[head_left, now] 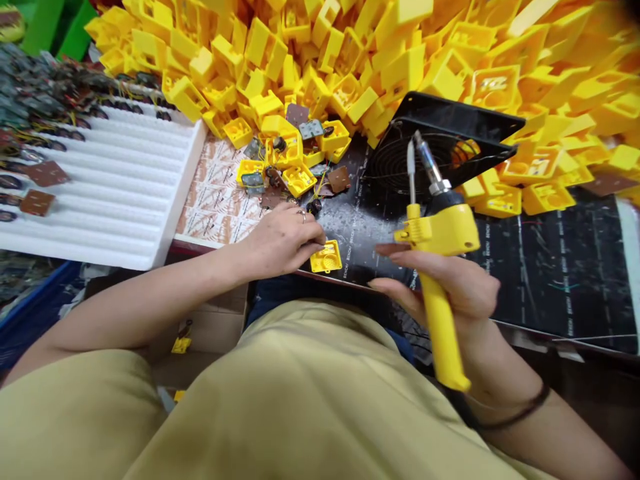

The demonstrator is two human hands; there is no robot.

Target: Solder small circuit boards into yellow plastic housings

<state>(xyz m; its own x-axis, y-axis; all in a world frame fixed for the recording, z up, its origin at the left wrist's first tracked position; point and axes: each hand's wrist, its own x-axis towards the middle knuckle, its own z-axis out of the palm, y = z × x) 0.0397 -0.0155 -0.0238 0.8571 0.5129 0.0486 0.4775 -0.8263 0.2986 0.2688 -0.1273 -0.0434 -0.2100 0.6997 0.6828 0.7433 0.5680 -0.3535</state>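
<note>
My right hand is wrapped round the yellow grip of a soldering gun, whose metal tip and thin feed tube point up and away from me. The gun is held above the black bench top. Near the front edge lies a small open yellow plastic case, its hollow side up. My left hand has its fingers curled, with thumb and forefinger closed at the left side of this case. Just beyond that hand sits a cluster of yellow cases with wires and small grey parts; a brown circuit board lies at its right.
A big heap of yellow cases fills the back. A black fan stands behind the soldering gun. At left, a white ribbed foam tray carries wired parts and brown boards. A blue bin sits below it.
</note>
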